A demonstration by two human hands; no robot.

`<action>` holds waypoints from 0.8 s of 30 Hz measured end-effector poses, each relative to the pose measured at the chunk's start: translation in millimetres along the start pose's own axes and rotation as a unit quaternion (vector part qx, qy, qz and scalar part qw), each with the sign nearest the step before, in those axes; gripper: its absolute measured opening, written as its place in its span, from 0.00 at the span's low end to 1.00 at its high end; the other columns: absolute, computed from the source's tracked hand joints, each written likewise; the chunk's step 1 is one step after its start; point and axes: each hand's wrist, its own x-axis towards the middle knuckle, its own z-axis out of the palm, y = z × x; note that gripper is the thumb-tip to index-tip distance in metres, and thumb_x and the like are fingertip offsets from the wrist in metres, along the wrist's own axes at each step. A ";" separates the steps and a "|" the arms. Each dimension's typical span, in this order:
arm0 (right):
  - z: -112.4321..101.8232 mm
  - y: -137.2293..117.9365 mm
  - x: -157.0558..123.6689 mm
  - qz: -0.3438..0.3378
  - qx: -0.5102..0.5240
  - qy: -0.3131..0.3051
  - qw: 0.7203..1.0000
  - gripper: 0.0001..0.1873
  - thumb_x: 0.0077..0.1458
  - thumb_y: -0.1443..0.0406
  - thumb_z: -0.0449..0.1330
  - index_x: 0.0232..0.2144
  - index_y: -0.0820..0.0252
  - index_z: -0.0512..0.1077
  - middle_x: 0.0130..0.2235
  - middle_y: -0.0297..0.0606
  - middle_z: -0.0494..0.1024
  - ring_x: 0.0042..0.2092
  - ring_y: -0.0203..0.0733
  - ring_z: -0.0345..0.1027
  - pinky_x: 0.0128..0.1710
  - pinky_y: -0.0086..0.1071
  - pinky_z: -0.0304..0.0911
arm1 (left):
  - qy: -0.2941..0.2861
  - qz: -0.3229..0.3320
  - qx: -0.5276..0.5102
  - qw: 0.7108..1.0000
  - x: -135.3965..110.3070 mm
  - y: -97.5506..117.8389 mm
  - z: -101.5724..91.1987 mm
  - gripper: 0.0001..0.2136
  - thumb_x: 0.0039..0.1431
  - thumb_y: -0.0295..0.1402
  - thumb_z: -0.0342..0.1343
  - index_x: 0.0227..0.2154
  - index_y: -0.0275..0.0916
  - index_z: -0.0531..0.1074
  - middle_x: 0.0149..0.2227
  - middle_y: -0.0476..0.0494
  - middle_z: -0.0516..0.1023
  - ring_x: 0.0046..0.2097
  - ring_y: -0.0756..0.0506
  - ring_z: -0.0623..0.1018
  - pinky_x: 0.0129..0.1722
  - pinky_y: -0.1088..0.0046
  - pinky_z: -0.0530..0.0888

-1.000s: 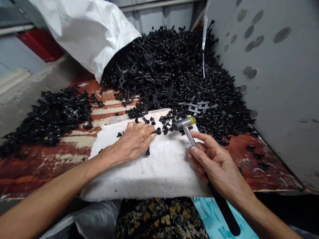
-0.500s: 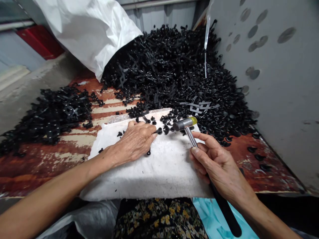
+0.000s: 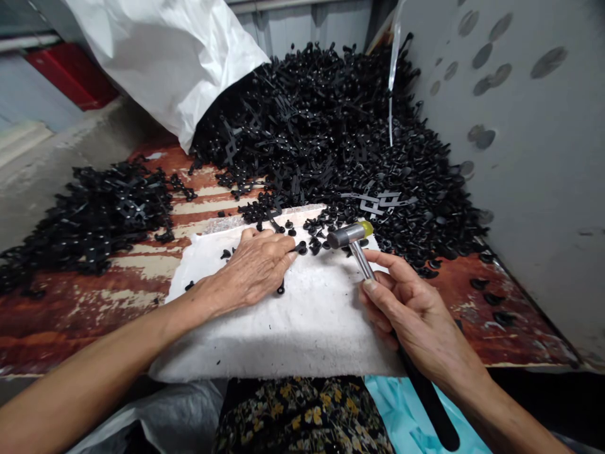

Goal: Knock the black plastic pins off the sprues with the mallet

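Note:
My right hand (image 3: 409, 306) is closed round the neck of a small mallet (image 3: 352, 234), which has a dark grey face, a yellow face and a long black handle. The mallet's head is held above the white cloth (image 3: 321, 328). My left hand (image 3: 255, 261) rests low over the cloth, its fingers pressed on a small black plastic linkage piece (image 3: 281, 289). Most of that piece is hidden under the fingers; ends poke out below the palm and past the fingertips. Small black flat-headed studs (image 3: 316, 243) lie loose on the cloth between both hands.
A large heap of black parts (image 3: 312, 120) fills the back, with grey lattice pieces (image 3: 380, 200) on its front. Another pile (image 3: 108, 214) lies left on the worn red board (image 3: 94, 321). A white sack (image 3: 174, 57) hangs at back left; a grey panel (image 3: 529, 170) bounds the right.
Hardly anything differs. The view has shifted very slightly, while both hands, the mallet and the small parts keep their places on and above the cloth.

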 end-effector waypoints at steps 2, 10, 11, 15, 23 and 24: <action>-0.1 0.3 0.2 -0.001 -0.002 -0.001 1.000 0.19 0.56 0.57 0.59 0.49 0.55 0.65 0.22 0.23 0.64 0.19 0.30 0.51 0.13 0.22 0.48 | 0.003 0.001 0.002 1.000 -0.1 0.3 0.5 0.14 0.68 0.36 0.38 0.28 0.40 0.61 0.30 0.46 0.71 0.36 0.43 0.69 0.39 0.62 0.57; -0.9 0.9 0.4 -0.003 -0.014 -0.004 1.000 0.18 0.58 0.57 0.58 0.49 0.55 0.65 0.22 0.23 0.64 0.19 0.30 0.50 0.14 0.23 0.48 | 0.011 0.006 0.003 1.000 -1.1 -1.1 2.3 0.14 0.69 0.37 0.37 0.28 0.40 0.61 0.31 0.46 0.71 0.36 0.43 0.68 0.40 0.62 0.57; -1.2 1.1 0.1 -0.004 -0.014 -0.005 1.000 0.18 0.58 0.57 0.58 0.49 0.55 0.65 0.22 0.23 0.64 0.19 0.30 0.50 0.14 0.23 0.48 | 0.011 0.007 0.004 1.000 -1.1 -1.1 2.2 0.14 0.69 0.37 0.37 0.28 0.40 0.61 0.30 0.46 0.71 0.36 0.43 0.68 0.40 0.62 0.57; -1.7 1.6 -0.2 -0.010 -0.013 -0.004 1.000 0.18 0.58 0.57 0.59 0.49 0.55 0.65 0.22 0.24 0.64 0.19 0.31 0.51 0.14 0.23 0.48 | 0.008 0.006 0.007 1.000 -1.0 -0.5 1.4 0.14 0.68 0.36 0.38 0.27 0.40 0.61 0.30 0.46 0.71 0.35 0.43 0.68 0.40 0.62 0.56; -0.2 -0.1 -0.4 -0.011 -0.019 -0.002 1.000 0.19 0.57 0.57 0.59 0.49 0.55 0.65 0.22 0.23 0.64 0.19 0.31 0.50 0.14 0.24 0.48 | 0.008 0.029 0.047 0.998 0.8 -8.0 7.7 0.14 0.68 0.37 0.37 0.29 0.40 0.62 0.30 0.45 0.71 0.36 0.43 0.67 0.40 0.61 0.55; -0.4 0.0 -0.4 -0.010 -0.023 -0.005 1.000 0.19 0.58 0.58 0.58 0.50 0.55 0.65 0.22 0.23 0.64 0.19 0.31 0.50 0.14 0.24 0.48 | 0.013 0.031 0.052 0.998 1.0 -8.6 8.4 0.14 0.68 0.37 0.37 0.29 0.40 0.63 0.30 0.45 0.70 0.35 0.43 0.67 0.40 0.61 0.55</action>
